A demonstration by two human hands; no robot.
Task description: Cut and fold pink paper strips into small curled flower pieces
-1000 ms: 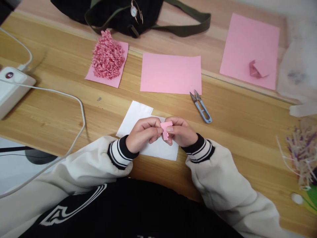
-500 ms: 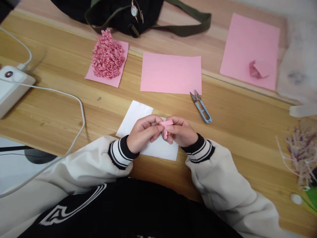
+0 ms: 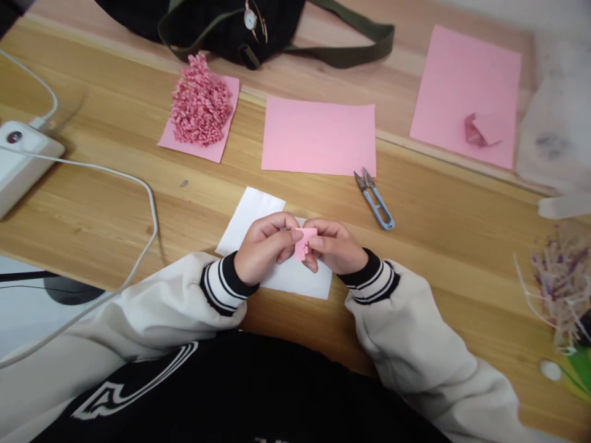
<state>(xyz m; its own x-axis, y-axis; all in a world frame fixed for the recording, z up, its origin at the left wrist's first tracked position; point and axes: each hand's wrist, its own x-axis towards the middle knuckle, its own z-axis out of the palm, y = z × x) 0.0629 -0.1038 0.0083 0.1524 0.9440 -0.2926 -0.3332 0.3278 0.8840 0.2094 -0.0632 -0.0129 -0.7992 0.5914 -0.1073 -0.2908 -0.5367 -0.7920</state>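
A small piece of pink paper (image 3: 302,249) is pinched between both hands, above white paper sheets on the wooden table. My left hand (image 3: 268,246) grips its left side with thumb and fingers. On its right side, my right hand (image 3: 337,245) holds it the same way, with the thumb on top. Beneath and behind the hands lie two white papers (image 3: 252,212). Blue-handled thread snips (image 3: 376,200) rest up and right of my right hand. A flat pink sheet (image 3: 318,136) lies beyond the hands.
At the upper left, pink beaded stems (image 3: 201,104) sit on pink paper. A black bag (image 3: 207,27) with a watch on it lies at the back. White power bank (image 3: 25,160) and cable are at left. Another pink sheet (image 3: 466,86) and a dried bunch (image 3: 561,283) are at right.
The small pink paper has turned and shifted slightly left, and more of its flat face shows. The fingers of both hands have moved a little around it.
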